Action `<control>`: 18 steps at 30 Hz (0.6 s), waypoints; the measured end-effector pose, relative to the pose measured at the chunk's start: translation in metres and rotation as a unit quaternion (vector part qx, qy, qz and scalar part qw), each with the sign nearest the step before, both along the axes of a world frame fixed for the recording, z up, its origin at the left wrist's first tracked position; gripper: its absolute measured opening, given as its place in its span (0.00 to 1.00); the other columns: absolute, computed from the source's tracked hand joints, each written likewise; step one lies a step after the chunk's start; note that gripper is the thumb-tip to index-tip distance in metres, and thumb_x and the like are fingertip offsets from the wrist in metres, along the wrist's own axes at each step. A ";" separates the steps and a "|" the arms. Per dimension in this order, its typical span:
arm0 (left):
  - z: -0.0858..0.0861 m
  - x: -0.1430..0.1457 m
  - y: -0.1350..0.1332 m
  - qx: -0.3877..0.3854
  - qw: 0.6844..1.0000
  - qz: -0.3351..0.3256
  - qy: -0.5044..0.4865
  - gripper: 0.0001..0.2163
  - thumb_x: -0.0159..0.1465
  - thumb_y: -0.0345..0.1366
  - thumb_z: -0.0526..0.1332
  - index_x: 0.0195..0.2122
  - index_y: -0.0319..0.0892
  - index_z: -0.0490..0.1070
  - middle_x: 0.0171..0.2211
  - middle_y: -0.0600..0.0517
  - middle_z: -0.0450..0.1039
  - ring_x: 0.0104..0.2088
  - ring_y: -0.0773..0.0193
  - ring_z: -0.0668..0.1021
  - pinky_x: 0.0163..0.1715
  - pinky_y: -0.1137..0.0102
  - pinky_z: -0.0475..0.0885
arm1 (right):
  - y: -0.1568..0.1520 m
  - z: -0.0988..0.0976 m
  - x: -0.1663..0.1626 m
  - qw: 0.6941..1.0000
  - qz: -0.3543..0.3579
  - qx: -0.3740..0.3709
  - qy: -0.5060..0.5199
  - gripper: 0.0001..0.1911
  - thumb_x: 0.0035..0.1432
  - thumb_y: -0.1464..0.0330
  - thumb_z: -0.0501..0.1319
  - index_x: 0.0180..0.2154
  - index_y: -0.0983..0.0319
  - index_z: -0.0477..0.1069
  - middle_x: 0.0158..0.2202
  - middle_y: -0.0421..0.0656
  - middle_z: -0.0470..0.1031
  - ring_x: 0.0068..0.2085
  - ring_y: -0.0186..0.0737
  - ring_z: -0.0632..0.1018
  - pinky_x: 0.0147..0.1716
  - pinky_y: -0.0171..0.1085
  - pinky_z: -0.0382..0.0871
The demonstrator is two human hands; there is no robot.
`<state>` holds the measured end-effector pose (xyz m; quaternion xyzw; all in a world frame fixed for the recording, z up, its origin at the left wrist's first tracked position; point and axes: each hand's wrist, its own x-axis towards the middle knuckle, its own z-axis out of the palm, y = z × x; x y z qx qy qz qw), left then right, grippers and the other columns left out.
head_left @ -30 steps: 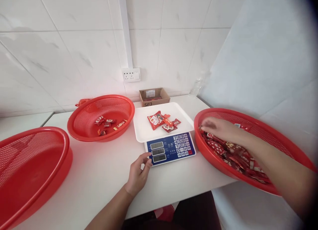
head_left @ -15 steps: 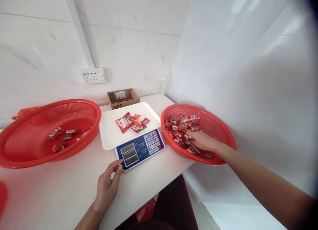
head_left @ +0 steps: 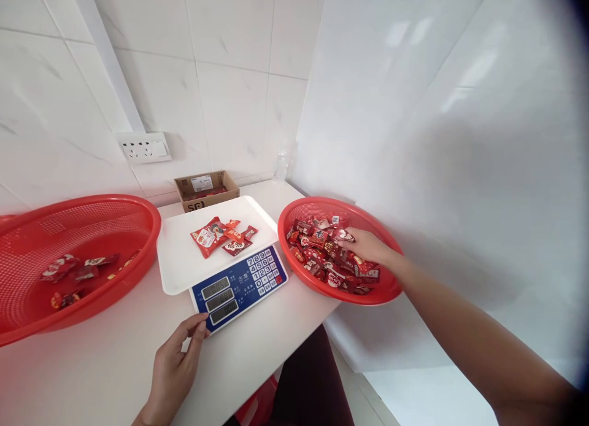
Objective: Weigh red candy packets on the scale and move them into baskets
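Note:
My left hand (head_left: 177,358) rests at the near left corner of a digital scale (head_left: 246,294), thumb and index finger closed on its edge. On the scale's white tray (head_left: 177,266) lie a larger red packet (head_left: 209,237) and several small wrapped candies (head_left: 237,247). My right hand (head_left: 368,246) reaches into the right red basket (head_left: 396,285), its fingers closed on a wrapped candy (head_left: 343,234) at the top of the heap. Many red and dark red candies (head_left: 334,272) fill that basket. The fingertips are partly hidden by the wrappers.
A larger red basket (head_left: 115,208) with several wrapped candies stands at the left. Behind the scale is an open cardboard box (head_left: 211,199). A clear bottle (head_left: 281,164) stands in the back corner of the white table (head_left: 257,346), near a wall socket (head_left: 144,147).
My right hand has risen from deeper in the heap to its top, with a candy at its fingers. The view has shifted right. My left hand stays at the scale's corner.

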<state>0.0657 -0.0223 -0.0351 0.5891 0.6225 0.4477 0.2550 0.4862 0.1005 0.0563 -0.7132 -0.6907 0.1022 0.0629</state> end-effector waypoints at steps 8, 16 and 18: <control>0.001 -0.001 0.000 -0.006 1.000 -0.002 -0.006 0.18 0.56 0.52 0.56 0.37 0.43 0.72 0.25 0.52 0.74 0.27 0.63 0.77 0.20 0.76 0.70 | 0.015 -0.013 -0.012 0.995 -0.001 -0.079 -0.058 0.05 0.49 0.66 0.60 0.25 0.61 0.72 0.27 0.42 0.76 0.28 0.39 0.75 0.27 0.33 0.62; 0.003 0.002 0.001 -0.004 1.000 -0.023 -0.009 0.17 0.57 0.51 0.56 0.36 0.43 0.73 0.24 0.52 0.74 0.27 0.63 0.77 0.22 0.75 0.71 | 0.020 0.006 -0.002 0.992 0.001 -0.078 -0.095 0.07 0.50 0.64 0.59 0.26 0.61 0.72 0.28 0.45 0.76 0.31 0.43 0.76 0.28 0.35 0.62; 0.002 0.001 0.001 -0.005 0.999 -0.033 -0.010 0.17 0.58 0.50 0.56 0.36 0.43 0.73 0.25 0.51 0.74 0.27 0.63 0.77 0.23 0.74 0.72 | 0.016 0.002 -0.005 0.992 0.004 -0.090 -0.089 0.05 0.49 0.66 0.60 0.26 0.61 0.72 0.28 0.43 0.76 0.30 0.43 0.76 0.27 0.34 0.62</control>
